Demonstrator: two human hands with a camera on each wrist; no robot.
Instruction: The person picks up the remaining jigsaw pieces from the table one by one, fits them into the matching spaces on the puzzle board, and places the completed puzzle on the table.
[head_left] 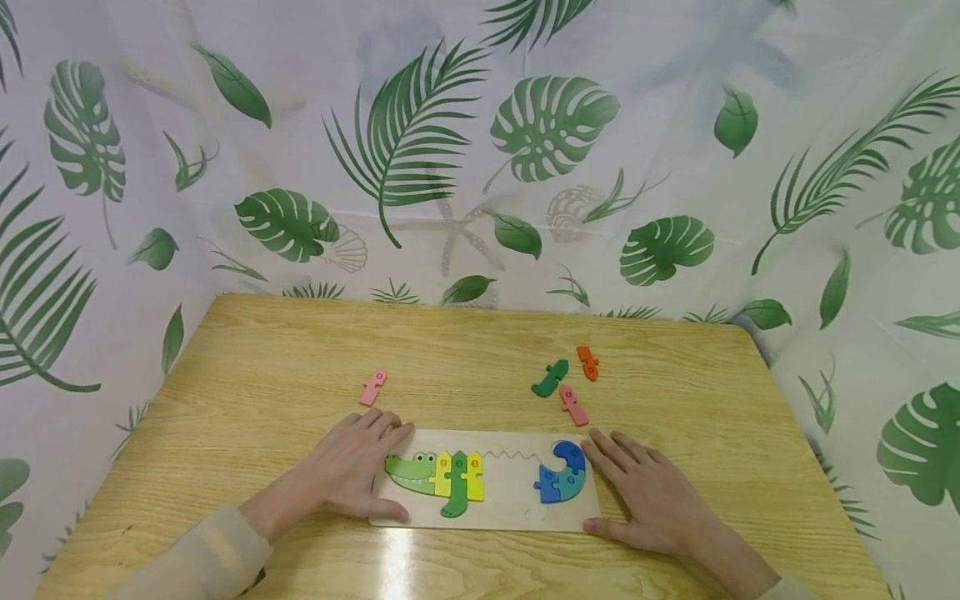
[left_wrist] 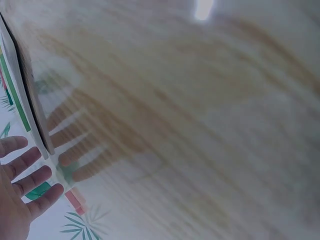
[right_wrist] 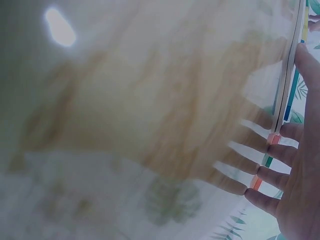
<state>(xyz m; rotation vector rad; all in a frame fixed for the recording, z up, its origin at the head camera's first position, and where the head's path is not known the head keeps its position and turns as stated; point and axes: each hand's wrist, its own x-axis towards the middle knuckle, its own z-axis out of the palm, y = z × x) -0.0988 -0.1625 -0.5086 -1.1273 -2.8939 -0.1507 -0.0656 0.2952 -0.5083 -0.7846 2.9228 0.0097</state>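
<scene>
A pale wooden puzzle board (head_left: 517,508) lies flat on the table between my two hands. My left hand (head_left: 348,467) rests at its left end with fingers spread, the thumb over the lower left corner. At the right end is my right hand (head_left: 652,496), its fingers extended and thumb tip at the edge. On the board's left, a green crocodile head (head_left: 411,473) joins a yellow piece (head_left: 443,473), a green leg piece (head_left: 457,492) and another yellow piece (head_left: 475,477). Blue tail pieces (head_left: 572,467) curve together at its right end, with a bare stretch and a zigzag line between.
Beyond the board, a pink piece (head_left: 372,387) lies to the left. Right of it sit a dark green leg piece (head_left: 550,379), another pink piece (head_left: 573,407) and an orange piece (head_left: 588,363). A leaf-patterned curtain (head_left: 555,275) borders the wooden table (head_left: 300,333).
</scene>
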